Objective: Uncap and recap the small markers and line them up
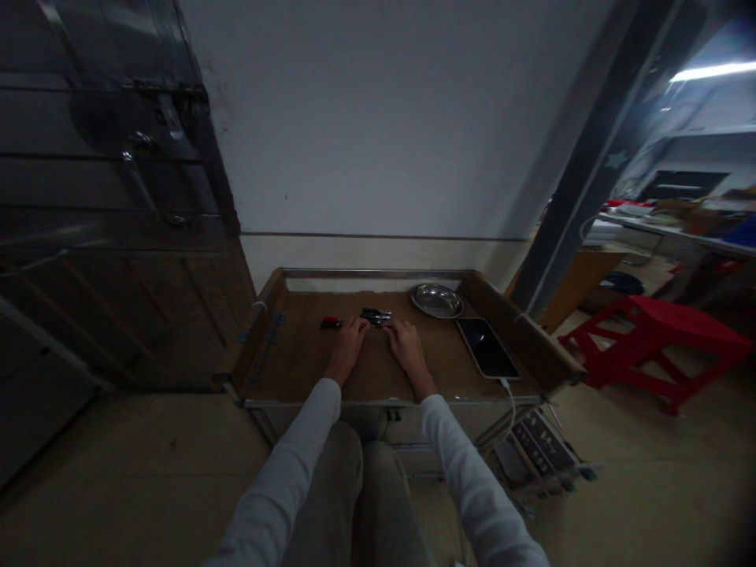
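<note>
Several slim black and silver pieces (376,316) lie side by side on the brown tabletop; they are too small and dark to name. My left hand (350,344) is at their lower left, thumb and fingers pinched together. At their lower right, my right hand (404,344) has its fingers curled in a similar pinch. Whatever thin thing the fingertips hold between them cannot be made out. Just left of my left hand lies a small red and black object (331,323), apart from the fingers.
A round shiny metal dish (437,301) stands at the back right of the brown-topped table (295,354). Before it lies a phone (487,347) with a white cable (512,405) over the front edge. Raised sides border the table. A red stool (661,339) is at right.
</note>
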